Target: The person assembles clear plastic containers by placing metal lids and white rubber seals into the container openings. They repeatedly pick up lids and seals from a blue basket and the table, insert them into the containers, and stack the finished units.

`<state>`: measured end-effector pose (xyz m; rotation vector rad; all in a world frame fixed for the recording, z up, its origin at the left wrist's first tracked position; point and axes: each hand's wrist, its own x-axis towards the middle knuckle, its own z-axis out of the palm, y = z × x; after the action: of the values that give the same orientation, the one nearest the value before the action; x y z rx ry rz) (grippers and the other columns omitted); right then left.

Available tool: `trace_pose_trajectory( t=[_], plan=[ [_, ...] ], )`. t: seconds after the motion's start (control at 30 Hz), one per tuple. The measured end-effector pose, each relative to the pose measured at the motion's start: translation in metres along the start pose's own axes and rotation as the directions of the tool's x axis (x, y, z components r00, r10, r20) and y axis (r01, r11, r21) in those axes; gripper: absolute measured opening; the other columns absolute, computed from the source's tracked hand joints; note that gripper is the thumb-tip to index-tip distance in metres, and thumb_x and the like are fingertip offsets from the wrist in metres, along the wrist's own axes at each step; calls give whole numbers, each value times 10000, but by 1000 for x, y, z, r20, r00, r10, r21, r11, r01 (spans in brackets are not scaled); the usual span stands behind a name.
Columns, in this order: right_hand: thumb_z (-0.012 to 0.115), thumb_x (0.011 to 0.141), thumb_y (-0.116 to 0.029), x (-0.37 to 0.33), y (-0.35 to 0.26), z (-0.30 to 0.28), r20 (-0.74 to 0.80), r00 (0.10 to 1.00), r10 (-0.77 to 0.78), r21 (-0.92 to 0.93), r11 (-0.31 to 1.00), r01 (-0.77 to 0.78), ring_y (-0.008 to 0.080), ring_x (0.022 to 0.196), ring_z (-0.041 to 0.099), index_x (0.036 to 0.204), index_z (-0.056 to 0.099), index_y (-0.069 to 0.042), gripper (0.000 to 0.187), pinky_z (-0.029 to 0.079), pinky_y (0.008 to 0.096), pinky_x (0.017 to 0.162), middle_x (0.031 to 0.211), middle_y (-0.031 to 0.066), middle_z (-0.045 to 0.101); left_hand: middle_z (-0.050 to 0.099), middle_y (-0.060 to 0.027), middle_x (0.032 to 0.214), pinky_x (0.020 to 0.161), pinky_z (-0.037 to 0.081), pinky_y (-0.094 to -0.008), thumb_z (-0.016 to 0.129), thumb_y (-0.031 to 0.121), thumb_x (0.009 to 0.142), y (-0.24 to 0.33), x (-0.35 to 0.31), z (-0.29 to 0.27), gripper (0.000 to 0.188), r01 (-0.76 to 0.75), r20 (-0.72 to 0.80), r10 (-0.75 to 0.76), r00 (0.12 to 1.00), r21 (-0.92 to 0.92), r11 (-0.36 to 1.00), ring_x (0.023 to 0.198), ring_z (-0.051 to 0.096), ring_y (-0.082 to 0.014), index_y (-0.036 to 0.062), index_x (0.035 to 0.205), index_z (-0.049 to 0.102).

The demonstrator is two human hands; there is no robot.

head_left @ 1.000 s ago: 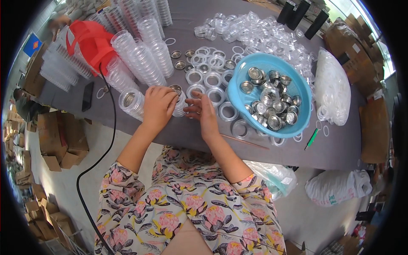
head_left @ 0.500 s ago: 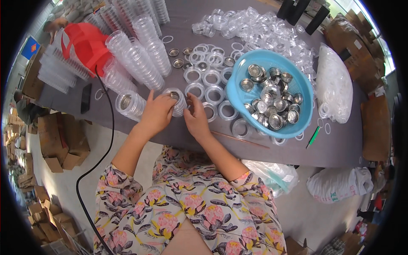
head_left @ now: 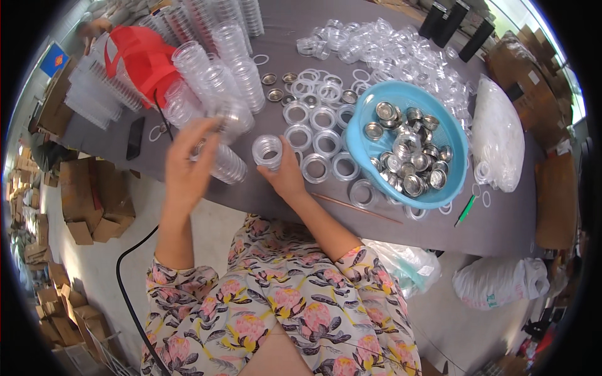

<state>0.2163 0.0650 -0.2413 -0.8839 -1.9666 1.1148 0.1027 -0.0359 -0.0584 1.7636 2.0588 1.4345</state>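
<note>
My right hand [head_left: 285,175] is wrapped round a short stack of clear plastic rings [head_left: 268,152] near the table's front edge. My left hand [head_left: 190,163] is raised to the left of it and smeared by motion. At its fingertips is a blurred clear round piece with a silvery metal part [head_left: 233,119], seemingly pinched between thumb and fingers. Just below that hand leans another stack of clear round pieces [head_left: 229,166], partly hidden by the fingers. Beyond stand tall stacks of clear plastic cups [head_left: 221,88].
A blue plastic basket [head_left: 356,135] holds several silvery metal cups. Loose clear rings [head_left: 327,143] lie beside it, with a heap of clear pieces [head_left: 389,47] behind. Also on the table are a red bag [head_left: 143,59], a phone [head_left: 135,138], a thin rod [head_left: 357,208] and a green-handled tool [head_left: 465,210].
My left hand has lifted off the stack in front of me and moved left with the metal-centred piece. My right hand has closed round that stack, whose top now shows no metal.
</note>
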Motion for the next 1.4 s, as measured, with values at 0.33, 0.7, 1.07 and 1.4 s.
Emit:
trace_pose_trajectory(
  t=[0.33, 0.7, 1.07, 1.4],
  plan=[
    [630, 790, -73, -20, -45, -28, -138, 977, -164, 220, 957, 192, 356, 1220, 400, 1309, 342, 40, 604, 332, 388, 1008, 1298, 228, 409, 602, -130, 1005, 1008, 332, -451, 572, 41, 815, -44, -23, -40, 229, -103, 208, 4, 978, 468, 878, 989, 551, -289, 15, 1042, 580],
    [543, 846, -181, 26, -63, -237, -81, 993, -83, -517, 855, 29, 323, 932, 602, 1043, 620, -48, 250, 478, 399, 794, 1020, 178, 627, 594, -100, 1076, 997, 334, -403, 612, -9, 750, -48, -31, -36, 322, -151, 60, 138, 989, 421, 895, 1112, 498, -293, 31, 1069, 601],
    [745, 624, -351, 27, 10, -262, 456, 757, 468, -755, 654, 51, 384, 1149, 434, 1225, 559, -157, 659, 389, 437, 964, 1280, 131, 483, 532, -109, 1215, 1035, 292, -411, 602, 14, 771, -50, -34, -33, 387, -183, -26, 213, 977, 410, 893, 1214, 432, -308, 40, 1156, 564],
    [631, 725, -186, 29, 5, -241, 269, 769, 581, -925, 377, 39, 278, 1052, 568, 1059, 639, -146, 337, 475, 409, 833, 1119, 78, 589, 531, -117, 1220, 1044, 279, -422, 602, 10, 777, -56, -39, -37, 372, -190, -44, 230, 972, 427, 884, 1221, 433, -308, 30, 1146, 566]
  ],
)
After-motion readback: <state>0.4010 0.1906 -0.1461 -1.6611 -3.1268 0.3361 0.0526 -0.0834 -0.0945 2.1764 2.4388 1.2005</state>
